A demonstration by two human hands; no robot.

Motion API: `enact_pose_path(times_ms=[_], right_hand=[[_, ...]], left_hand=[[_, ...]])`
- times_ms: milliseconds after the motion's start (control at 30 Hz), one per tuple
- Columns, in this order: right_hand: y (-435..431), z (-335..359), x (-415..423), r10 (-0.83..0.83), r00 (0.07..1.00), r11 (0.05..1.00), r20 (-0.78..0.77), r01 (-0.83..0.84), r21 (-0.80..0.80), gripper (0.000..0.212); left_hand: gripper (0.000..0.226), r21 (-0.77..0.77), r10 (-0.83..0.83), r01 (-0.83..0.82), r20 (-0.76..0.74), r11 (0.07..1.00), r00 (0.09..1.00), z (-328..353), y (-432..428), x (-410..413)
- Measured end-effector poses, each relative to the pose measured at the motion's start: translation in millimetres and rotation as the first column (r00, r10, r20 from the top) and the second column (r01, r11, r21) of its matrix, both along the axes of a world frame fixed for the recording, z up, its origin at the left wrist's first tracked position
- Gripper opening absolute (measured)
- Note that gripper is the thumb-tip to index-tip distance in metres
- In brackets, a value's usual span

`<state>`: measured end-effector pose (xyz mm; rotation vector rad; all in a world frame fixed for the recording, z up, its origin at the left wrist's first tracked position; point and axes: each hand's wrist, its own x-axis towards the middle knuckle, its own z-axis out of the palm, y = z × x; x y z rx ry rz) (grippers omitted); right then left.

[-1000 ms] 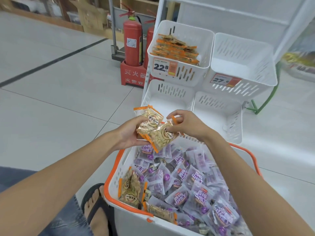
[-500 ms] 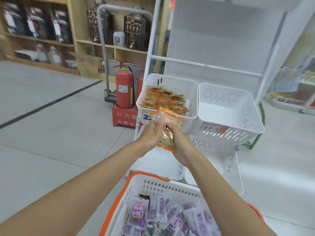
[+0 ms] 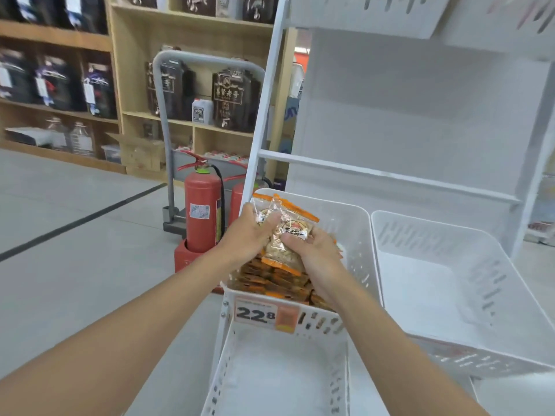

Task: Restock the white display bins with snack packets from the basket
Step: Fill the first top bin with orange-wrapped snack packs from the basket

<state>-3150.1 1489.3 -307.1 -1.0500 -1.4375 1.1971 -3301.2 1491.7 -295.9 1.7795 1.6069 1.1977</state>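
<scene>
- Wooden shelving [image 3: 144, 34] stocked with dark jars lines the back of a pale-tiled shop floor. A red fire extinguisher [image 3: 202, 211] stands by a grey trolley handle [image 3: 163, 121].
- Nearer, a white display rack [image 3: 420, 115] carries slotted plastic bins.
- Both hands meet above the upper left bin [image 3: 359, 235], whose front wall bears a price tag [image 3: 264, 314] reading 22.8.
- Between them they hold a bunch of snack packets [image 3: 285, 235], at least two, standing roughly upright just over the bin.
- Each packet is clear film with orange sealed ends, pale tan pieces inside and a round printed label on the front.
- The left hand [image 3: 249, 232] grips the bunch from the left, fingers curled round its upper part.
- The right hand [image 3: 315, 250] pinches it from the right, thumb pressed on the front label and fingers curled behind.
- Below the hands, a stack of like packets [image 3: 270, 280] lies flat in the same bin, orange edges showing.
- A second bin [image 3: 486, 271] sits just beside it on the right; a lower bin [image 3: 222, 370] sits in front.
</scene>
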Motion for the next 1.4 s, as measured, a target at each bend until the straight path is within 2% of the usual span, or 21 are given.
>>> enact_pose_path(times_ms=[100, 133, 200, 267, 433, 500, 533, 600, 667, 700, 767, 833, 867, 967, 1067, 1167, 1233, 1267, 1333, 1400], right_hand=[[21.7, -10.0, -8.2, -0.023, 0.998, 1.0, 0.066, 0.024, -0.01, 0.034], [24.8, -13.6, -9.0, -0.034, 0.995, 0.999, 0.096, 0.035, -0.006, 0.028], [29.7, -19.6, -10.5, -0.062, 0.991, 0.998, 0.12, 0.062, 0.005, 0.025], [30.3, -21.2, -11.1, -0.116, 0.982, 0.993, 0.148, 0.114, 0.02, 0.035], [32.4, -20.5, -8.3, -0.286, 0.943, 0.958, 0.171, 0.278, 0.069, 0.042], [31.8, -20.8, -6.8, -0.301, 0.941, 0.953, 0.156, 0.291, 0.084, 0.049], [29.5, -21.4, -7.8, -0.303, 0.935, 0.953, 0.185, 0.292, 0.084, 0.055], [25.2, -25.3, -8.3, -0.285, 0.909, 0.959, 0.304, 0.266, 0.104, 0.06], [24.1, -23.8, -2.5, -0.339, 0.861, 0.939, 0.379, 0.283, 0.196, 0.044], [24.3, -21.3, 1.6, -0.358, 0.862, 0.93, 0.36, 0.297, 0.215, 0.034], [24.9, -16.0, 8.9, -0.346, 0.882, 0.936, 0.319, 0.301, 0.183, 0.027], [22.6, -14.5, 11.9, -0.307, 0.855, 0.951, 0.418, 0.264, 0.158, 0.04], [22.1, -17.2, 11.8, -0.304, 0.841, 0.953, 0.448, 0.258, 0.162, 0.049], [18.1, -22.4, 12.3, -0.358, 0.842, 0.933, 0.404, 0.301, 0.199, 0.074], [15.0, -23.7, 18.6, -0.337, 0.841, 0.939, 0.423, 0.271, 0.21, 0.076], [7.0, -26.4, 33.5, -0.203, 0.796, 0.972, 0.571, 0.093, 0.216, 0.074], [0.9, -27.8, 46.2, -0.085, 0.728, 0.976, 0.68, -0.076, 0.204, 0.069], [-0.2, -28.9, 51.4, -0.082, 0.713, 0.968, 0.696, -0.11, 0.227, 0.066], [1.2, -27.6, 54.5, -0.173, 0.763, 0.945, 0.622, -0.049, 0.322, 0.065], [4.4, -22.1, 54.3, -0.289, 0.843, 0.913, 0.454, 0.1, 0.395, 0.061]], left_hand=[[0.051, 0.002, 0.117, -0.124, -0.348, 0.992, 0.93, -14.3, 22.7, -12.9], [0.049, 0.021, 0.14, -0.144, -0.414, 0.989, 0.9, -18.6, 25.9, -14.5], [0.043, 0.058, 0.142, -0.13, -0.425, 0.99, 0.894, -21.8, 25.6, -13.6], [0.043, 0.098, 0.157, -0.13, -0.351, 0.987, 0.923, -22.1, 22.6, -12.4], [0.068, 0.232, 0.244, -0.175, -0.316, 0.957, 0.917, -33.0, 14.7, -21.2], [0.073, 0.308, 0.215, -0.096, -0.38, 0.946, 0.9, -34.5, 8.4, -23.6], [0.069, 0.317, 0.176, -0.022, -0.465, 0.948, 0.867, -35.2, 5.2, -23.8], [0.061, 0.249, 0.11, 0.079, -0.663, 0.965, 0.741, -36.3, 2.2, -24.2], [0.06, 0.236, 0.139, 0.075, -0.768, 0.969, 0.625, -38.2, 4.2, -25.1], [0.058, 0.256, 0.165, 0.072, -0.789, 0.964, 0.592, -38.8, 6.0, -24.6], [0.056, 0.298, 0.198, 0.099, -0.812, 0.949, 0.55, -39.9, 8.7, -19.2], [0.063, 0.307, 0.205, 0.115, -0.827, 0.945, 0.523, -43.0, 10.6, -12.4], [0.064, 0.301, 0.201, 0.1, -0.815, 0.948, 0.543, -43.4, 10.4, -10.2], [0.058, 0.295, 0.187, 0.074, -0.759, 0.953, 0.624, -43.0, 6.5, -9.9], [0.051, 0.273, 0.13, 0.144, -0.779, 0.951, 0.613, -42.8, -0.1, -13.3], [0.046, 0.14, 0.005, 0.173, -0.79, 0.975, 0.613, -43.7, -3.2, -16.8], [0.047, 0.096, -0.026, 0.17, -0.8, 0.981, 0.6, -43.0, -2.3, -18.2], [0.047, 0.09, -0.028, 0.167, -0.802, 0.982, 0.596, -43.0, -1.5, -17.5], [0.052, 0.084, -0.023, 0.153, -0.807, 0.985, 0.591, -42.9, -1.1, -18.2], [0.069, 0.075, -0.028, 0.154, -0.816, 0.985, 0.577, -42.9, -1.4, -17.4]])
